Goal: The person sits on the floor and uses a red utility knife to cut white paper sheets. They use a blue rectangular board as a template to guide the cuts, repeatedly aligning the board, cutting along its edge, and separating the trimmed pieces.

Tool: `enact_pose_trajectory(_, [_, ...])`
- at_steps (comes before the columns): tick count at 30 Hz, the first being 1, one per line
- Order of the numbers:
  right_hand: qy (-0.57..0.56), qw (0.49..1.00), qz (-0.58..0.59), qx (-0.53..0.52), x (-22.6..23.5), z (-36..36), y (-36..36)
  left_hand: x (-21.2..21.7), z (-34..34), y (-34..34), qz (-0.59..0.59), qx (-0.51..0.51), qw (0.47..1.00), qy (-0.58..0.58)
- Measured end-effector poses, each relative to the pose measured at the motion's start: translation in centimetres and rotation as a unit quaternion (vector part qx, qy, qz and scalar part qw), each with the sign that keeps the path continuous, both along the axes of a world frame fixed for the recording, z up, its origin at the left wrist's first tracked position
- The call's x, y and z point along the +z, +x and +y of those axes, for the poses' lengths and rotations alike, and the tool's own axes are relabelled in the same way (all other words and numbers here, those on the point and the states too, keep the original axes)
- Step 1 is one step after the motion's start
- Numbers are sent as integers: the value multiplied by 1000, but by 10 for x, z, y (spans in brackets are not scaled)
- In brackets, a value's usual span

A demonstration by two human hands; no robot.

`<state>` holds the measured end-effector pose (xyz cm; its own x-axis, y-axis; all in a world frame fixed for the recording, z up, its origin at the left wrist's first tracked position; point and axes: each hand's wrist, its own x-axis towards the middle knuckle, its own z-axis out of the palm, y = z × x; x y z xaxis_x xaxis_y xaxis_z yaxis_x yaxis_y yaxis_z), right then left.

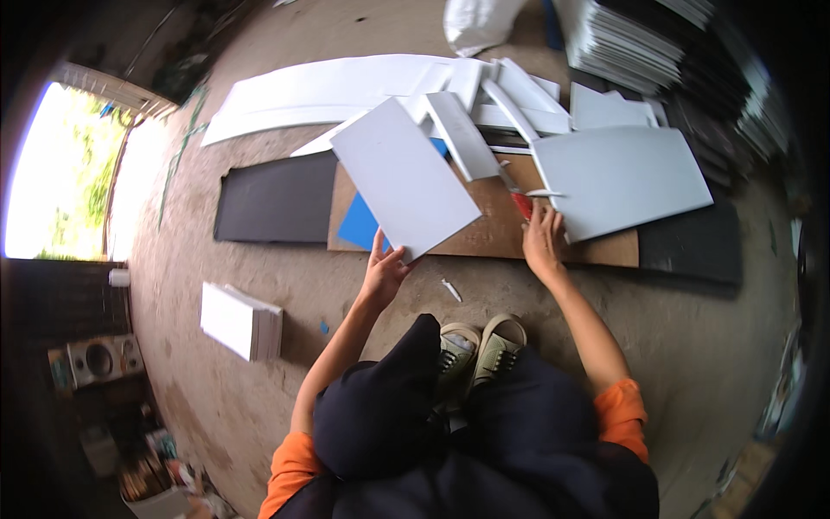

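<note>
While the left hand (386, 275) grips a flat white rectangular board (406, 177) by its near end, the right hand (543, 238) closes around a slim red-handled tool (521, 205), beside the left edge of a broad pale-white panel (627, 177). Held at a slant, the board overlaps, as seen from above, a flat brown sheet (484, 239) and a bright blue flat piece (356, 227); whether it touches them is unclear. Dark grey slab-like material (272, 199) shows at both ends of the brown sheet, low on the grey concrete floor (177, 259). Beyond lie a long white curved-edged panel (303, 91) and loose white strips, one a narrow straight strip (462, 138). To the left stands a neat stack of white rectangular pieces (229, 322).
</note>
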<state>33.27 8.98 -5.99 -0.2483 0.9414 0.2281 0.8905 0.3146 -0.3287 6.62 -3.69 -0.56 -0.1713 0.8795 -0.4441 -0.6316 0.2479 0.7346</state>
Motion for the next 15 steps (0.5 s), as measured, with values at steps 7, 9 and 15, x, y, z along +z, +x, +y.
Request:
enact_pose_trajectory(7, [-268,873,359,193,97,55,-95,78,-38,-41,41,32,995,86])
enact_pose_trajectory(9, [-352,827,347,268,152,23,-128,112,-67,-50,67,64,990,108])
enact_pose_trajectory(15, [-436,731,274,449,253,-88,-214,166,-198,-96,162,159,963,147])
